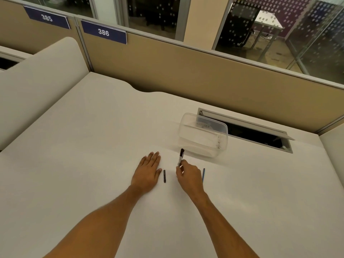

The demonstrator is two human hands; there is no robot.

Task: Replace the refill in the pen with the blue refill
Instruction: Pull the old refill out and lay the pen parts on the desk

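Note:
My right hand [188, 175] is closed around a pen [181, 157] with a clear barrel and a black cap end pointing away from me; its lower part is hidden in my fingers. Just right of that hand a thin blue refill [203, 175] lies on the white desk [93, 146]. A short black piece [164, 176] lies flat between my two hands. My left hand [149, 170] rests palm down on the desk with its fingers together, holding nothing, its thumb close to the black piece.
A clear plastic container [202, 135] lies on its side just beyond the pen. Behind it is an open cable hatch [256, 135] in the desk. A tan partition [186, 71] closes the far edge, and a curved white divider [37, 86] stands at the left.

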